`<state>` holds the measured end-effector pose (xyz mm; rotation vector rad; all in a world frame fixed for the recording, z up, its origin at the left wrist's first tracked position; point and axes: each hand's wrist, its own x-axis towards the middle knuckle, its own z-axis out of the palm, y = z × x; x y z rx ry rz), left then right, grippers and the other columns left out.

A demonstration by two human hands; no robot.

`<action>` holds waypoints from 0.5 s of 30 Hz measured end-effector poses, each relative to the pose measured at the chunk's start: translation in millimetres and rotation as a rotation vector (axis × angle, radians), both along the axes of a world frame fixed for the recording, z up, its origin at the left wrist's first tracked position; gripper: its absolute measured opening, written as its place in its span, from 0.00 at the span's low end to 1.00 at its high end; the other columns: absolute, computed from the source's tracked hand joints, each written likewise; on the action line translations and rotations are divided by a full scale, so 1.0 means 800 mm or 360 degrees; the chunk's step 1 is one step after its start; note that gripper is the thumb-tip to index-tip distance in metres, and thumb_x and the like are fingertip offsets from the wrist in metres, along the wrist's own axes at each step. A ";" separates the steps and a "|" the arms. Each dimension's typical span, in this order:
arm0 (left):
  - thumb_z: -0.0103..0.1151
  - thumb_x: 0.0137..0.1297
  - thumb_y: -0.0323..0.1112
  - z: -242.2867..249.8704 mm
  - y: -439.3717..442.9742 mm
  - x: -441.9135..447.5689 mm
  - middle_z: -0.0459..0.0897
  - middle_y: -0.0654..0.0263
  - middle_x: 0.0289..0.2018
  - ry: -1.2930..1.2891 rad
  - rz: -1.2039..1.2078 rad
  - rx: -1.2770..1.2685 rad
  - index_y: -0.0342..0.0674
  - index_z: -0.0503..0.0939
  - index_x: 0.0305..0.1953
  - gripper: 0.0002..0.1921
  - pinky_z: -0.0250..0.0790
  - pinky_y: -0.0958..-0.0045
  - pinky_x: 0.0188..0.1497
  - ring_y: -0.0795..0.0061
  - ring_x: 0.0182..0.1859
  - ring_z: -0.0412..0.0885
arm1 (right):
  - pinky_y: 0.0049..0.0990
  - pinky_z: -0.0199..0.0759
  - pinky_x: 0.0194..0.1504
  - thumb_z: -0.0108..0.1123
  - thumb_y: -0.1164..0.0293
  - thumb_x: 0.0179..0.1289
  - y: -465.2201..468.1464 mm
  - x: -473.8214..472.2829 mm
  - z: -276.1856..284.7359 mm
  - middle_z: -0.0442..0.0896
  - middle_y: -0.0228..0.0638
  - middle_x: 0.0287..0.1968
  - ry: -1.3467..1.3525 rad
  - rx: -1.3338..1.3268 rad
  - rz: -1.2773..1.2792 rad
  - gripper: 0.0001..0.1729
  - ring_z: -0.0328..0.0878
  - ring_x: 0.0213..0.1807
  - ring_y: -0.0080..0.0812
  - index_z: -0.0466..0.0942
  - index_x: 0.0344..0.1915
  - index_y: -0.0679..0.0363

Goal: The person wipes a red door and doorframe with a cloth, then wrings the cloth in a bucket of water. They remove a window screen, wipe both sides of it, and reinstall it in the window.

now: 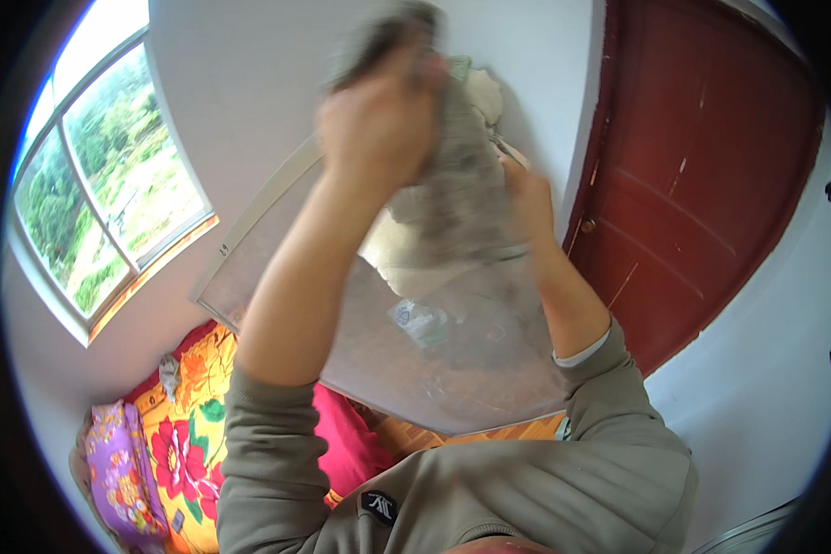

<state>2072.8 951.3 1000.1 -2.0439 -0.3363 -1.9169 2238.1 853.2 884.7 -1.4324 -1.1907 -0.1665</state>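
A grey-brown cloth garment [467,173] hangs stretched between my two hands, blurred by motion. My left hand [381,124] is raised high, its fingers closed on a dark bunched part of the garment. Lower and to the right, my right hand [526,183] grips its edge near a pale strip. Behind the garment, cream-coloured cloth [401,266] lies on a pale, light-framed tabletop [360,332]. A clear plastic packet [419,322] rests on the same surface, nearer to me. Some of the cloth behind is hidden by my hands and the garment.
A bed with a floral yellow and red cover [180,443] and a purple patterned pillow [121,478] stands at the lower left. A window [118,180] is above it. On the right is a dark red door [692,173]. Wood-patterned floor [415,436] shows below the tabletop.
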 end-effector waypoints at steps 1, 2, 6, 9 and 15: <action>0.59 0.76 0.47 -0.001 -0.005 0.013 0.88 0.54 0.52 0.0151 0.0268 0.0173 0.44 0.84 0.54 0.16 0.78 0.51 0.55 0.45 0.51 0.87 | 0.33 0.80 0.50 0.64 0.55 0.76 0.007 -0.008 -0.009 0.88 0.43 0.45 0.0004 0.0091 0.0143 0.25 0.85 0.48 0.34 0.82 0.55 0.67; 0.60 0.76 0.46 -0.003 -0.005 0.018 0.88 0.52 0.49 0.0200 0.0290 0.0094 0.44 0.83 0.53 0.15 0.79 0.50 0.51 0.45 0.47 0.87 | 0.33 0.80 0.51 0.65 0.57 0.74 0.007 -0.009 -0.020 0.87 0.45 0.51 0.0008 0.0220 0.0333 0.25 0.85 0.52 0.35 0.81 0.59 0.66; 0.62 0.74 0.45 0.000 0.038 0.020 0.88 0.50 0.39 0.0536 0.0116 0.0036 0.43 0.81 0.46 0.13 0.79 0.49 0.38 0.45 0.36 0.86 | 0.29 0.77 0.54 0.66 0.66 0.74 0.017 0.001 -0.051 0.85 0.47 0.57 -0.0475 0.0434 0.0125 0.23 0.83 0.53 0.36 0.78 0.62 0.68; 0.56 0.74 0.37 0.016 0.083 0.012 0.87 0.47 0.34 0.0681 -0.0010 -0.0200 0.42 0.84 0.48 0.10 0.78 0.49 0.38 0.44 0.33 0.84 | 0.35 0.78 0.44 0.66 0.58 0.75 0.014 0.009 -0.058 0.86 0.51 0.39 -0.0538 0.0110 -0.0165 0.22 0.84 0.39 0.44 0.82 0.51 0.68; 0.59 0.78 0.58 0.046 0.142 -0.072 0.87 0.54 0.42 -0.0534 -0.1044 -0.1137 0.31 0.81 0.53 0.28 0.82 0.64 0.46 0.63 0.42 0.86 | 0.42 0.66 0.26 0.59 0.40 0.76 0.011 0.010 -0.040 0.75 0.48 0.17 -0.0413 -0.0057 -0.0232 0.36 0.75 0.19 0.48 0.79 0.31 0.66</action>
